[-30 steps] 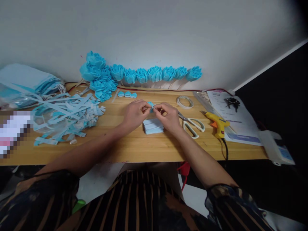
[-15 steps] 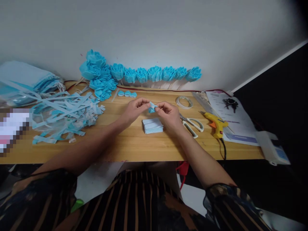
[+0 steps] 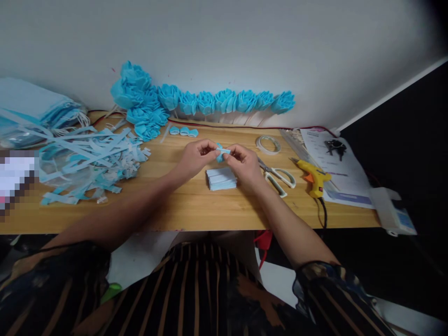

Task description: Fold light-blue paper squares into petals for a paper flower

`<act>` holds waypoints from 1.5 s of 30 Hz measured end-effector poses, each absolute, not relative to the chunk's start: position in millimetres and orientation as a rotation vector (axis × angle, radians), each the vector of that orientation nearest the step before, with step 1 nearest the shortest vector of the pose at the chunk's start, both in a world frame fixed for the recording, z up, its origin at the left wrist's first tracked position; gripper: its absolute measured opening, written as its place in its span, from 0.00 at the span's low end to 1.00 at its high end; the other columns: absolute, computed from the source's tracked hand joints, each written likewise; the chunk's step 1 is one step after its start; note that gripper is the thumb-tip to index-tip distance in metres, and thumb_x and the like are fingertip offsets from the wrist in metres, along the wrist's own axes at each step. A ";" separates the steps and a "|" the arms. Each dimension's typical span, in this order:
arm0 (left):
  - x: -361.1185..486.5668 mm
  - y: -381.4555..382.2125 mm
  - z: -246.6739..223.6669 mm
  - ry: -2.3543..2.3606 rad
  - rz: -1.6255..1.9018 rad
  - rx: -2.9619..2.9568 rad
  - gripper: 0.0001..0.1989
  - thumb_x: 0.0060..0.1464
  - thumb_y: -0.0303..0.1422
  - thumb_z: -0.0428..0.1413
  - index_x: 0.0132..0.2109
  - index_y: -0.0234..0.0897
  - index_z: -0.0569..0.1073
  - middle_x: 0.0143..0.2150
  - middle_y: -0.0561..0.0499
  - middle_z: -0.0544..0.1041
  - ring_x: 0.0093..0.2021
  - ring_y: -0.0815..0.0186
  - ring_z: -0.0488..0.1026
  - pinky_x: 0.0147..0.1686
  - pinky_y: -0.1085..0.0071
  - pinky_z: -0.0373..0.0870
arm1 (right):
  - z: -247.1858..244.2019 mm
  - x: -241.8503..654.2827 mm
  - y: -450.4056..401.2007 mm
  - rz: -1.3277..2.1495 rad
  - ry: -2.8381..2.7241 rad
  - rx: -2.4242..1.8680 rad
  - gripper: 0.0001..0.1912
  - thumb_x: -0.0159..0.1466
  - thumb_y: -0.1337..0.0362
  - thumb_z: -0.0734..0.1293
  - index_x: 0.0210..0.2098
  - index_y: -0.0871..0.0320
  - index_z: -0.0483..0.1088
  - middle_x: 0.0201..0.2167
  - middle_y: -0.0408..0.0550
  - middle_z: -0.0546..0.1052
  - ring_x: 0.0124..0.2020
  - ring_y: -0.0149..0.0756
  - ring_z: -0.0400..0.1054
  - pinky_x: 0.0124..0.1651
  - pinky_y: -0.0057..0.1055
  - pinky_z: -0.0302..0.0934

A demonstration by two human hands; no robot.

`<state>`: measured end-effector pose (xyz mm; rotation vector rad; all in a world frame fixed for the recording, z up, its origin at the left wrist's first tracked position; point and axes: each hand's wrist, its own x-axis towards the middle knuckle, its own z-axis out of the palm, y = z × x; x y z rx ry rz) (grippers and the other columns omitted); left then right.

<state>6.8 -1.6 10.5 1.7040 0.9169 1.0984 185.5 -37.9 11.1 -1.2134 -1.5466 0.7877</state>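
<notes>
A small folded piece of light blue fabric (image 3: 223,151) is pinched between both my hands above the desk. My left hand (image 3: 198,157) grips its left side with thumb and fingers. From the right, my right hand (image 3: 243,163) pinches the other side. Just below lies a stack of pale blue cut pieces (image 3: 221,179). Behind my left hand sit several small folded blue petals (image 3: 184,131) in a row. White-handled scissors (image 3: 278,177) lie right of my right hand, their blades partly hidden by it.
Blue fabric flowers (image 3: 226,101) line the wall. Cut strips (image 3: 94,158) are heaped at left beside bagged masks (image 3: 35,109). A roll of clear tape (image 3: 268,144), a yellow glue gun (image 3: 313,176), keys (image 3: 336,148) on paper and a white box (image 3: 392,212) occupy the right.
The blue fabric piece in my fingers has been turned and folded, and a pale flat band now shows across it. The whole view has shifted slightly.
</notes>
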 end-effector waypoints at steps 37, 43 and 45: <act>6.4 0.1 6.4 0.936 1.110 1.563 0.05 0.51 0.34 0.62 0.33 0.37 0.78 0.31 0.52 0.80 0.32 0.69 0.73 0.35 0.71 0.68 | 8.7 191.4 -34.9 -0.208 -1.976 -1.180 0.06 0.69 0.65 0.66 0.36 0.53 0.75 0.31 0.45 0.80 0.37 0.40 0.71 0.44 0.39 0.56; 4.6 0.6 5.3 0.921 1.110 1.718 0.05 0.54 0.33 0.61 0.34 0.37 0.79 0.32 0.52 0.80 0.32 0.68 0.72 0.34 0.71 0.67 | 8.5 191.9 -34.4 -0.185 -1.979 -1.170 0.06 0.68 0.64 0.67 0.35 0.53 0.75 0.31 0.44 0.80 0.37 0.40 0.71 0.44 0.39 0.56; 4.2 0.1 6.5 0.940 1.108 1.775 0.05 0.55 0.32 0.60 0.34 0.37 0.79 0.32 0.52 0.81 0.31 0.68 0.72 0.34 0.71 0.67 | 8.0 192.2 -33.9 -0.183 -1.978 -1.158 0.06 0.68 0.64 0.67 0.34 0.53 0.75 0.31 0.44 0.80 0.37 0.40 0.71 0.44 0.39 0.56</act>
